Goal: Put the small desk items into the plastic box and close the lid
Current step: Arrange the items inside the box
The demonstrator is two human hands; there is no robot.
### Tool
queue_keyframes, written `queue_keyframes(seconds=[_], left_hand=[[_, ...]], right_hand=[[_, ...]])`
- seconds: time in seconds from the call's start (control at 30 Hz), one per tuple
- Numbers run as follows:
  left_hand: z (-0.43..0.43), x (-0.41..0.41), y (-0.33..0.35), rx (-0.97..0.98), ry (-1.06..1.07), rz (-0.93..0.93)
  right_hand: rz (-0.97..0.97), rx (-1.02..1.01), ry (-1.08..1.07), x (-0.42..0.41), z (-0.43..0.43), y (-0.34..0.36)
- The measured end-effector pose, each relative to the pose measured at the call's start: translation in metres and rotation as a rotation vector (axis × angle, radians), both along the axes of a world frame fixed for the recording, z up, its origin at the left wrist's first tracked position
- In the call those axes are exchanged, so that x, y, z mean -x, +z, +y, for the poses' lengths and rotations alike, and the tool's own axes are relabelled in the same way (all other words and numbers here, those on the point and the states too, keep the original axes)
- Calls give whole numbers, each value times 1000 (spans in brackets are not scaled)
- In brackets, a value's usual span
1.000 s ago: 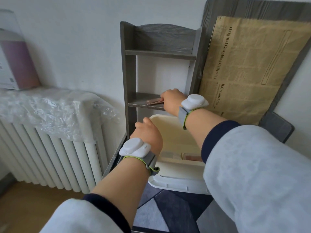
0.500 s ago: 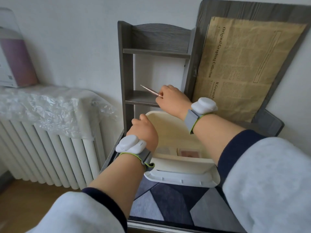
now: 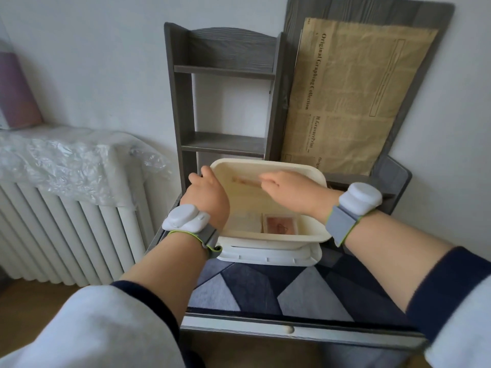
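Right now the right hand (image 3: 289,193) is pinching a thin pinkish stick (image 3: 245,181), blurred, above the open plastic box (image 3: 268,163) on the bench (image 3: 239,324), while the left hand (image 3: 206,193) is gripping the box's left rim. Dropped crosswise, I'd say the stick is risking a snag on the rim, blocking the lid (image 3: 265,257).

Box (image 3: 316,179): cream. Lid (image 3: 268,256): white. Shelf (image 3: 225,142): grey woodgrain. Mat (image 3: 255,288): blue-grey geometric. Paper (image 3: 353,96): tan newsprint.

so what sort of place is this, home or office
Probably a room at home, a desk corner against the wall: a white radiator draped in plastic film, a small grey wooden shelf unit, and a patterned desk mat.
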State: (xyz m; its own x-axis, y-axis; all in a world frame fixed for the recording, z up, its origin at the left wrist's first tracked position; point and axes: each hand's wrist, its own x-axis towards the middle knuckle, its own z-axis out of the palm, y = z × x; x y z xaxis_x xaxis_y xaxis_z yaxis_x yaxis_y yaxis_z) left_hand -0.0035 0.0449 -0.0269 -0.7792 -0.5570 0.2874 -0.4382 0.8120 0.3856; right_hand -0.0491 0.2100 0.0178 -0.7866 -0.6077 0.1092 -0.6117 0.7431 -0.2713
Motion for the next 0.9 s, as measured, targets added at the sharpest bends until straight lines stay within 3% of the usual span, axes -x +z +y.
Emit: queue_keyframes(seconds=[0.23,0.73,0.9], left_hand=[[4,-9,2,6,-9,15],[5,-12,3,-9,-4,32],[5,-12,2,4,-6,42]], right_hand=[[10,-344,-15,8,2,-27],[392,-219,-45,12,1,-47],[316,-270,-65,14,2,-52]])
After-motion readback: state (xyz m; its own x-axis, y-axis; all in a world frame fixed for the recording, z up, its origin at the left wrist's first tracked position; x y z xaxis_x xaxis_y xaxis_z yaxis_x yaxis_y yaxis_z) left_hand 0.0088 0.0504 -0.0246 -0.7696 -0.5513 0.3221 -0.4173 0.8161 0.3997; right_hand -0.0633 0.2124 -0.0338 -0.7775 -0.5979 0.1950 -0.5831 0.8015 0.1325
